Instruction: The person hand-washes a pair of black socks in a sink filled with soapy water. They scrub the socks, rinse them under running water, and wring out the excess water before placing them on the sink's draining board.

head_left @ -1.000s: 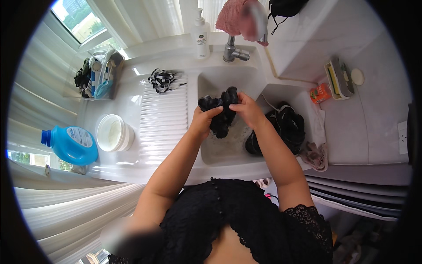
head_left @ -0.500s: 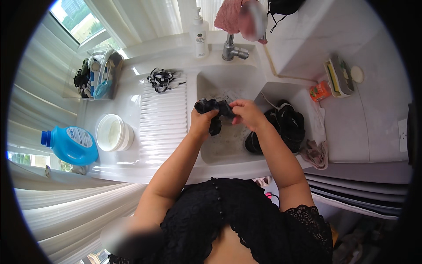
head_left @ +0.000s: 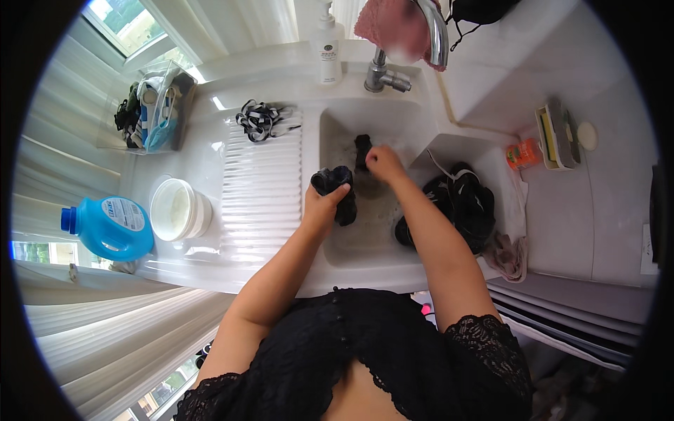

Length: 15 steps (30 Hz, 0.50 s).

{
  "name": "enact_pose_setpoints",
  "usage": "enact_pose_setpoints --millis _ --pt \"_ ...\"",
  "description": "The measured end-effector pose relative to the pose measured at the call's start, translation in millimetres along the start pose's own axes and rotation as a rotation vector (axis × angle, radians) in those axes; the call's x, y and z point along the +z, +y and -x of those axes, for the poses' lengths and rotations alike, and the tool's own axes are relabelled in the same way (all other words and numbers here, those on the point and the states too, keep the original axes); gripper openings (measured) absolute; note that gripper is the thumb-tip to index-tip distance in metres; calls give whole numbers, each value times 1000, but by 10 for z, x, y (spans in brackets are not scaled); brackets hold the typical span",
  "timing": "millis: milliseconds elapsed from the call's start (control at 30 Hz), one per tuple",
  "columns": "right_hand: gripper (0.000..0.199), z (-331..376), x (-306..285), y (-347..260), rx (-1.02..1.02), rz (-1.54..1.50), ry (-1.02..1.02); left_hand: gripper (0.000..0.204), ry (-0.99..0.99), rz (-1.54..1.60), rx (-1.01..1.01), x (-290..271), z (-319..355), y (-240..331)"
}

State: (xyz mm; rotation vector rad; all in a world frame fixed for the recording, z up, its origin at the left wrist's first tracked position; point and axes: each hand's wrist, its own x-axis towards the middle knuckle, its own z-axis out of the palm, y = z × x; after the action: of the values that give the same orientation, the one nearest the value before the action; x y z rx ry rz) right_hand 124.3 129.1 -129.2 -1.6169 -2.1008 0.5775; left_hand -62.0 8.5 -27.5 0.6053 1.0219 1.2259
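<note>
My left hand (head_left: 324, 205) is closed around a wet, black sock-like bundle (head_left: 342, 203) at the left side of the sink basin (head_left: 379, 252). A rounded opening shows at the bundle's upper left. Farther into the basin, my right hand (head_left: 384, 164) is closed on a dark, narrow sock-like cloth (head_left: 363, 151), which sticks out to the left of the fingers. The two dark pieces are apart. Thin suds or water show at the bottom of the basin. Black-and-white shoelaces (head_left: 261, 121) lie heaped on the ribbed washboard (head_left: 261, 203) to the left.
Black shoes (head_left: 467, 207) sit in the side compartment at right, near an orange can (head_left: 522, 154). A faucet (head_left: 385, 77) draped with a pink cloth (head_left: 393, 28) and a white pump bottle (head_left: 328, 56) stand behind. A white tub (head_left: 180, 210), blue detergent jug (head_left: 112, 228) and clear bin (head_left: 156, 109) are left.
My hands have moved apart. The right one has gone farther into the basin with the narrow dark cloth, while the left keeps the bundle and has shifted slightly nearer.
</note>
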Motion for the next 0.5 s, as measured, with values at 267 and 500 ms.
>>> enact_pose_setpoints --millis 267,500 --pt "27 789 508 -297 -104 255 -614 33 55 -6 -29 -21 -28 5" --pt "21 768 563 -255 -289 489 -931 47 21 -37 -16 -59 -85 -56"
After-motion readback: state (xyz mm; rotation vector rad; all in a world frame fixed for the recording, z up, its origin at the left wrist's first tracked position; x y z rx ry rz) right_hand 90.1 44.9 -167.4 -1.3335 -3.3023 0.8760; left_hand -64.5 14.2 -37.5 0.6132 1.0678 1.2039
